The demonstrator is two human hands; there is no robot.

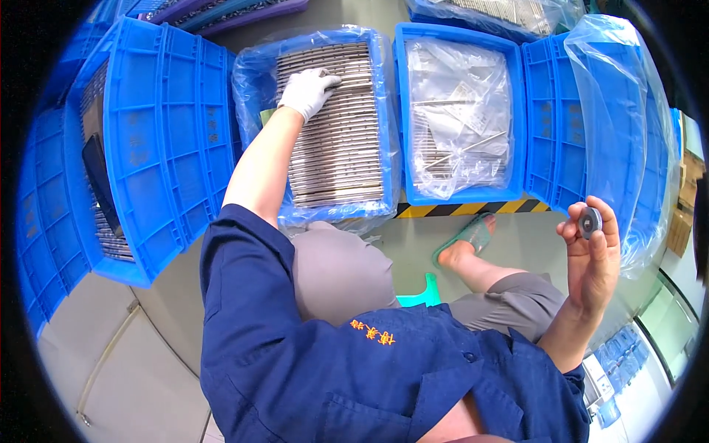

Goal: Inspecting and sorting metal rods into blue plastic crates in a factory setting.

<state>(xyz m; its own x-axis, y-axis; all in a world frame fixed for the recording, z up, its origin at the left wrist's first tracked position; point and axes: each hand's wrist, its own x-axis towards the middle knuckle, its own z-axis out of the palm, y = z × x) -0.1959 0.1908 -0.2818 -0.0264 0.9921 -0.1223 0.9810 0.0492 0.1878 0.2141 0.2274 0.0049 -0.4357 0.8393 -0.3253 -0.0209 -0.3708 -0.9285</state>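
Observation:
My left hand (pixel 309 91), in a white glove, rests with curled fingers on the upper part of a stack of slim metal rods (pixel 336 159). Its fingertips close on a rod there, partly hidden by the glove. The rods lie crosswise in neat rows inside a blue crate (pixel 389 111) lined with clear plastic. Off to the right, my bare right hand (pixel 594 262) is raised and pinches a thick round metal ring (pixel 588 221) with a hole in its centre between thumb and fingers.
Beside the rod crate stands a second blue crate (pixel 402 96) with plastic film (pixel 473 81) over loose rods. More blue crates (pixel 170 133) flank both sides, one with a dark phone-like object (pixel 100 177). Yellow-black tape (pixel 443 210) and a green stool (pixel 425 294) are below.

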